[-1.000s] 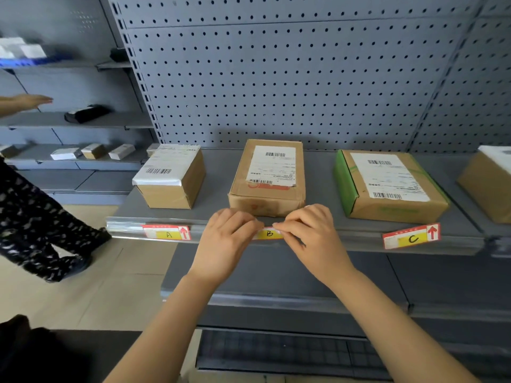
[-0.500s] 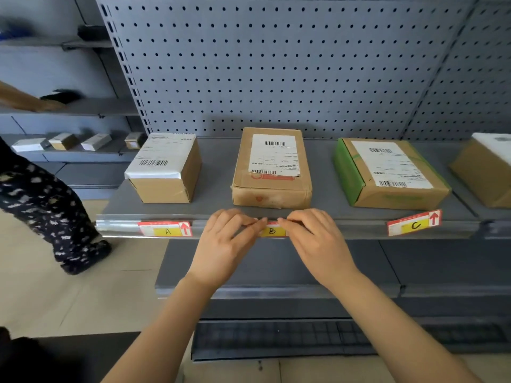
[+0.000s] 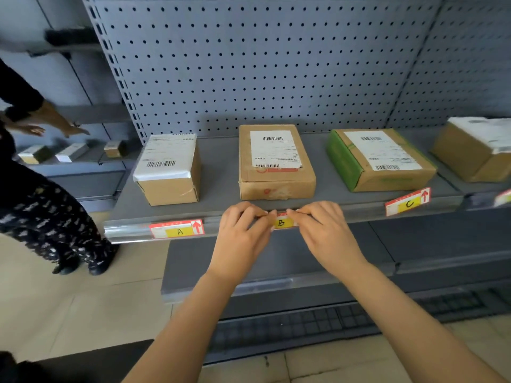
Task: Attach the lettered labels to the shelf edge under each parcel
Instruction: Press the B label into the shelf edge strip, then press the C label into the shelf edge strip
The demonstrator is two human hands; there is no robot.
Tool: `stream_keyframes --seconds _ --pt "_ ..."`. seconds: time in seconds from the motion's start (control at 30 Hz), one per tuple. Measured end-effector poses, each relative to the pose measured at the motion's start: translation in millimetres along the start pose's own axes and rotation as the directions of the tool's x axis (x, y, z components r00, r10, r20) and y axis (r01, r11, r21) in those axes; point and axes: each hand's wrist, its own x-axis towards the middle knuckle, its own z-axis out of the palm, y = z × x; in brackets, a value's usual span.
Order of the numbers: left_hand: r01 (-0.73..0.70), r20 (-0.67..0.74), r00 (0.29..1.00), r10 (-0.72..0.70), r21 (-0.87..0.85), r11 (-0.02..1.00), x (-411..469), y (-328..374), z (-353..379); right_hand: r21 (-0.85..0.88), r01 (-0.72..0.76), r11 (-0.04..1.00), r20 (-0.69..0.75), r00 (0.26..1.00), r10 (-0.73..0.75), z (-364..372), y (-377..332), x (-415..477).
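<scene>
Three cardboard parcels stand on the grey shelf [image 3: 221, 175]: a left parcel [image 3: 168, 170], a middle parcel [image 3: 275, 161] and a right parcel [image 3: 378, 158] with a green side. Label A [image 3: 177, 230] sits flat in the shelf edge strip under the left parcel. Label C [image 3: 408, 201] hangs tilted on the edge under the right parcel. Label B [image 3: 282, 222] lies against the edge under the middle parcel. My left hand [image 3: 243, 236] pinches its left end and my right hand [image 3: 323, 233] pinches its right end, so only the yellow middle with the letter shows.
A fourth parcel [image 3: 475, 147] stands on the neighbouring shelf at far right. Another person [image 3: 41, 211] stands at the left, reaching toward small boxes [image 3: 69, 152] on a side shelf. A lower shelf [image 3: 276, 272] juts out below my hands. Pegboard [image 3: 262, 64] backs the shelves.
My hands stay on label B, fingertips drawn slightly apart so more of the letter shows. The view has shifted. The person at the left has stepped closer and reaches lower.
</scene>
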Motion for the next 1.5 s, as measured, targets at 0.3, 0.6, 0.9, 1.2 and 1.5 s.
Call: stream_keyframes --seconds 0.3,0.6,0.9,1.2,1.5 --pt "0.14 0.035 0.99 -0.136 -0.14 0.98 6 39 -21 -0.001 -0.257 0.966 0.053 0.965 0.257 -48 -7 -24" --pt "0.143 0.116 0.987 -0.114 -0.288 0.947 30 105 13 -0.045 -0.299 0.953 0.064 0.951 0.302 -96 40 -52" --pt "0.194 0.146 0.975 -0.166 -0.208 0.959 68 178 80 0.061 -0.22 0.974 0.088 0.973 0.215 -132 136 -69" --pt "0.165 0.07 0.984 -0.167 0.023 0.986 102 199 122 0.064 0.029 0.998 0.155 0.987 -0.039 -133 218 -50" --pt "0.139 0.037 0.989 -0.142 0.063 0.988 98 197 141 0.127 0.087 0.988 0.102 0.99 -0.1 -118 233 -57"
